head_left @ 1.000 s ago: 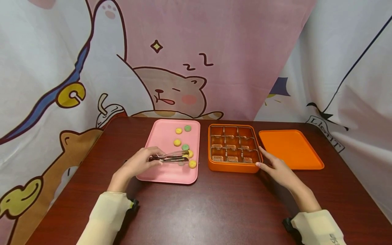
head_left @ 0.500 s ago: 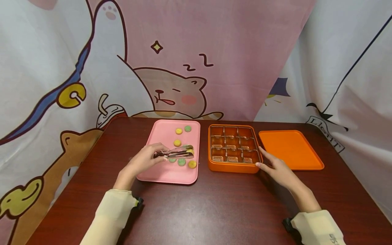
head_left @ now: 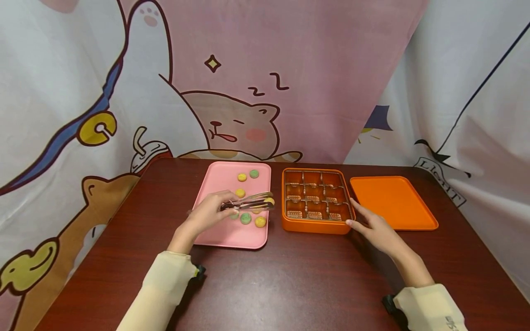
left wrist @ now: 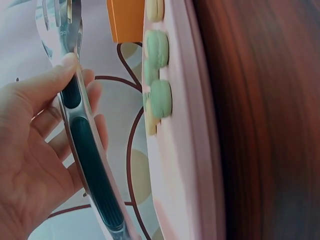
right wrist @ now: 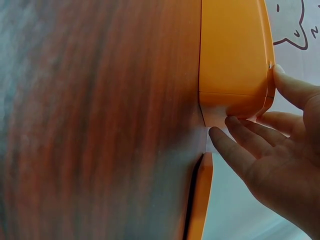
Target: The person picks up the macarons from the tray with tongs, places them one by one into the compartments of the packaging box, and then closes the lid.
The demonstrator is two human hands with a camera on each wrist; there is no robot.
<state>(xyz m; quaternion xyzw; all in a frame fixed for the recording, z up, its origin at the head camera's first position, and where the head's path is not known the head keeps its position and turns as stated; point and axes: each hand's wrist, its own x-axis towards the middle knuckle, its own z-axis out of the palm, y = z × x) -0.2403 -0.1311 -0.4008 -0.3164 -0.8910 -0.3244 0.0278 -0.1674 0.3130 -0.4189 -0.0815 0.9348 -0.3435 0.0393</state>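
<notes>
My left hand (head_left: 209,211) grips metal tongs (head_left: 245,202) with dark handle inserts, seen close up in the left wrist view. Between the tong tips is a yellow macaron (head_left: 269,201), held above the right edge of a pink tray (head_left: 221,181). Several yellow and green macarons lie on that tray, among them a green macaron (head_left: 246,218) and another yellow macaron (head_left: 260,222). My right hand (head_left: 378,234) touches the right side and front corner of an orange box (head_left: 314,226), its fingers fairly straight. Inside the box sits a clear divided insert (head_left: 305,193) with several square compartments.
A flat orange tray or lid (head_left: 393,202) lies right of the box, close to my right hand. A strip of dark wooden table (head_left: 276,184) separates the pink tray from the box. Behind the table hangs a printed cloth (head_left: 314,82).
My left hand has raised the tongs from the macarons and moved right, with a yellow macaron now in the tips. The right hand and the box stay put.
</notes>
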